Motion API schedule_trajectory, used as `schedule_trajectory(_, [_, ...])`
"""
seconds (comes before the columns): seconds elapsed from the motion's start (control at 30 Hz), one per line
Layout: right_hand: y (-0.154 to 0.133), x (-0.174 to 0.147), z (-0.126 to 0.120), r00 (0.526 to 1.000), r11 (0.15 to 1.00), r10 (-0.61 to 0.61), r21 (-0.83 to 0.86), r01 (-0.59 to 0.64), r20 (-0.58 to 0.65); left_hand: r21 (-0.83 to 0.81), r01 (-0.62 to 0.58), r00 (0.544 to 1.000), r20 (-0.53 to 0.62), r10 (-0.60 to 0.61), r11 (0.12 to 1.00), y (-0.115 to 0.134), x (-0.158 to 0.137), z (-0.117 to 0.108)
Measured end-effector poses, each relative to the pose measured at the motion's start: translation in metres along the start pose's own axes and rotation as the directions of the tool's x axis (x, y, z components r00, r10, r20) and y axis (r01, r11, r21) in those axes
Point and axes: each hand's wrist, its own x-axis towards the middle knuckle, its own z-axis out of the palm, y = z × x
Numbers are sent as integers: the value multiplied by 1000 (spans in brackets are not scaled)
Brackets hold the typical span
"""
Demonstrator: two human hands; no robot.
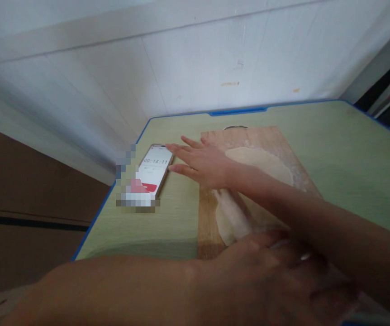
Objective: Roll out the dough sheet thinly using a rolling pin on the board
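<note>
Apparently the dough is at the rolling-out stage: it lies on a wooden board on the green surface, what looks like a rolling pin across it. From here I see the right hand spread wide over the pin's far end; the left hand's grip I cannot tell. The next move, I'd say, calls for even pressure.

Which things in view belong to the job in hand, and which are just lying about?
In the job:
Rolling pin, under the right hand
Dough, beneath the rolling pin
Wooden board, beneath the dough

Lying about, apparently:
Phone, beside the board, showing 00:14:11
</note>
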Motion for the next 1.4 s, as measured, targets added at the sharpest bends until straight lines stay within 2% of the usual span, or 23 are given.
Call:
schedule_trajectory(0.1, [-14,8,3,999,999,-52,-8,52,6,2,-43,999,-17,43,999,-1,-2,-1])
schedule_trajectory(0.23, [-2,3,2,998,998,-62,2,62,4,20,-85,996,28,85,996,-5,-3,-2])
schedule_trajectory(0.37, [22,-12,-4,999,999,43,26,-44,11,41,-79,996,56,76,996,-7,-2,2])
schedule_trajectory(0.47, [27,-15,-6,992,990,120,65,-122,37,27,-85,996,22,84,996,-8,-1,5])
schedule_trajectory(0.67, [-2,3,4,999,999,44,30,-43,-13,-14,-129,988,-87,128,992,-9,-2,9])
schedule_trajectory(0.83, [-16,11,7,999,999,-25,25,24,32,-31,-117,981,-161,110,993,-10,-2,17])
schedule_trajectory(0.97, [5,-3,-1,1000,1000,26,16,-26,16,11,-142,984,-104,143,990,-12,3,16])
schedule_trajectory(1.07, [24,-16,-7,990,990,134,26,-135,31,29,-105,992,-72,107,994,-11,4,10])
schedule_trajectory(1.13, [27,-17,-7,986,986,165,27,-166,26,12,-75,996,-55,76,997,-8,2,6])
schedule_trajectory(1.27, [7,-3,3,994,995,100,-3,-100,-40,29,31,1000,3,-31,999,1,-3,-2])
schedule_trajectory(1.4, [-19,10,10,1000,997,10,-82,-12,-28,36,49,997,53,-51,998,6,-5,-7])
